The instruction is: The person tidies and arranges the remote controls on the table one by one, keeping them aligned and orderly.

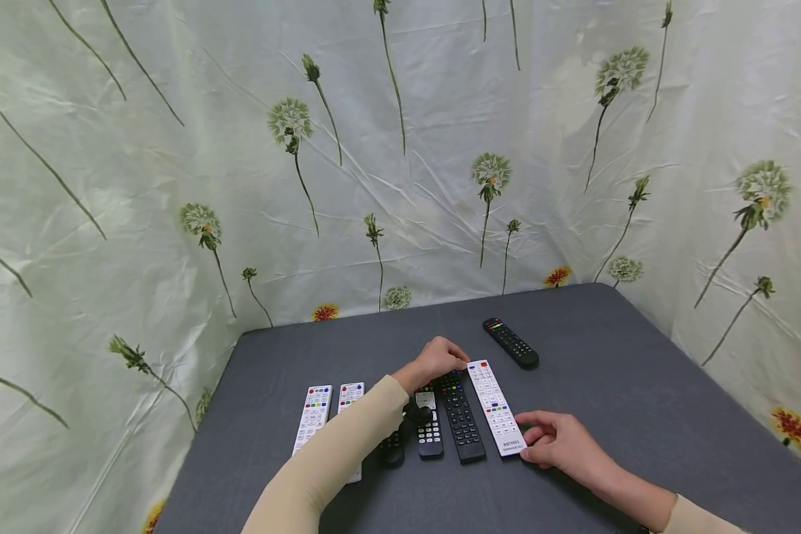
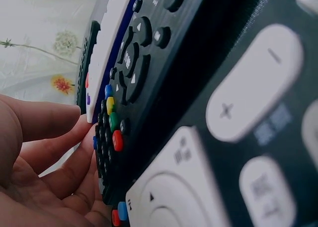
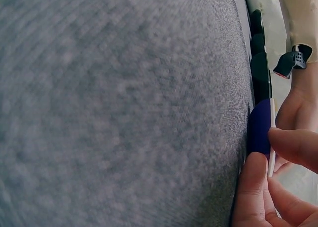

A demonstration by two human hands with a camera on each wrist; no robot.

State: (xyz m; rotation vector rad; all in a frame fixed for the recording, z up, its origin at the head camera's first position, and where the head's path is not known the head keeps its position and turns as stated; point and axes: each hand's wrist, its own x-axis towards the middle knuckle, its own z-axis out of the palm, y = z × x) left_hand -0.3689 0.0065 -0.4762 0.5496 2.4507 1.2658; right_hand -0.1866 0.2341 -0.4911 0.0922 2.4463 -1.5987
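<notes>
A long white remote control (image 1: pixel 494 404) with a blue-purple underside lies slanted on the grey tabletop, at the right end of a row of remotes. My right hand (image 1: pixel 564 445) grips its near right corner, thumb and forefinger against the edge, as the right wrist view also shows. At its far end, my left hand (image 1: pixel 437 358) touches the corner with bent, relaxed fingers; the thumb (image 2: pixel 52 120) is apart from it in the left wrist view. Just left lies a black remote control (image 1: pixel 465 426), then a dark one with pale keys (image 1: pixel 430 437), both partly under my left hand and wrist.
Another black remote control (image 1: pixel 511 343) lies alone behind the row. Further left are a black one (image 1: pixel 392 449) and two white ones (image 1: pixel 312 411), partly hidden by my left sleeve (image 1: pixel 347 445). A flower-print curtain (image 1: pixel 414 222) hangs behind the grey tabletop (image 1: pixel 641 400).
</notes>
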